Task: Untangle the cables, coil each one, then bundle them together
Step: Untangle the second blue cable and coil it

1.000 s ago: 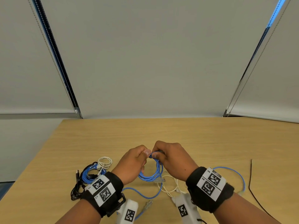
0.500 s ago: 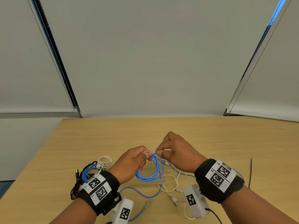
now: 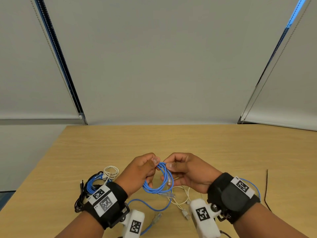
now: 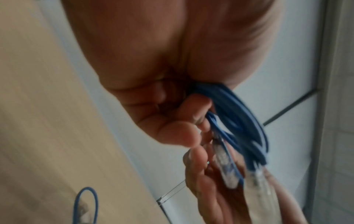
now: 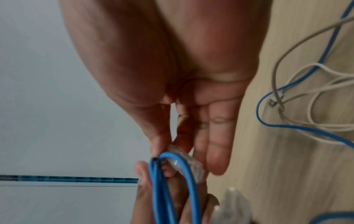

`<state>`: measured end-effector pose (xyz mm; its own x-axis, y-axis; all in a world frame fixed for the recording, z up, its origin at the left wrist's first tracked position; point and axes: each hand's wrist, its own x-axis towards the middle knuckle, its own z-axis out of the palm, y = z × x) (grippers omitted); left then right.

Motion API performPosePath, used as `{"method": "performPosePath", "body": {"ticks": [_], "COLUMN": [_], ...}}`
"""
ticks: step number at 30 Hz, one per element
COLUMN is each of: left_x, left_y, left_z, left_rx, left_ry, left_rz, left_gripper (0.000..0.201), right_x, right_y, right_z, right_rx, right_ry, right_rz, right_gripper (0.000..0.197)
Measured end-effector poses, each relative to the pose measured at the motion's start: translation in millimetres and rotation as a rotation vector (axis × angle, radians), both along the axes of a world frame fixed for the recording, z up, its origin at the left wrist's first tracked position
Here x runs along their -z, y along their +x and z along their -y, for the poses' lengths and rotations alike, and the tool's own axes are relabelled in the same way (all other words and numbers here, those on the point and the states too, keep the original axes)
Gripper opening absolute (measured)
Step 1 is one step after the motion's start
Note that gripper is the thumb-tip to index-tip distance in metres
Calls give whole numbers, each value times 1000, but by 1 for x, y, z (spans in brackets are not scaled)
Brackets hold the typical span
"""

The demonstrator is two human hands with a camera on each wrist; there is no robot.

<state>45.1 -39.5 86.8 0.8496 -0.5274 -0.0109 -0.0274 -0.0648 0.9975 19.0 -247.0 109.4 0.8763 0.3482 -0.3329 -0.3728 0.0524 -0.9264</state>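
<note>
A blue network cable hangs as a small coil above the wooden table. My left hand grips the top of the coil with curled fingers. My right hand faces it and pinches the cable end just above its clear plug, which lies against the coil. In the right wrist view the plug sits between thumb and fingers. A second clear plug dangles at the coil's bottom.
Coiled black, blue and white cables lie in a pile by my left wrist. A loose blue cable and a tangled white cable lie under my hands. A thin black cable runs along the right.
My right hand has come back down to the coil, bringing the plug end with it. The last loose stretch of blue cable is now drawn into the coil.
</note>
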Motion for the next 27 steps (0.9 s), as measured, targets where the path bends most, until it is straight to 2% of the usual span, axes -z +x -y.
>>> {"method": "performPosePath", "body": {"ticks": [4,8,10,15,20,23,27], "left_x": [3,1,2,9,16,14,8], "left_y": [5,7,6,5,5,8,3], "left_z": [-3,-4,-4,-2,0,0,2], "left_rx": [-115,-197,-204,-226,-296,-279,-225], "left_ry": [177,250,259,305,397,310,-74], "left_rz": [180,241,259,407,540,445,125], "left_gripper": [39,31,31,30,27,29,33], "right_x": [-2,-1,0,1,9,8,6], "right_y": [3,1,1,0,1,1,0], "right_z": [-2,0,-1,-6,-12,-8,-4], "right_rx": [20,-5,3,59,126,103,29], "right_ry": [-35,50,92,173,-49,37,283], "right_rz": [-16,-48,-62,-137,14,-12,-62], "right_gripper": [7,32,36,30,17,16,15]}}
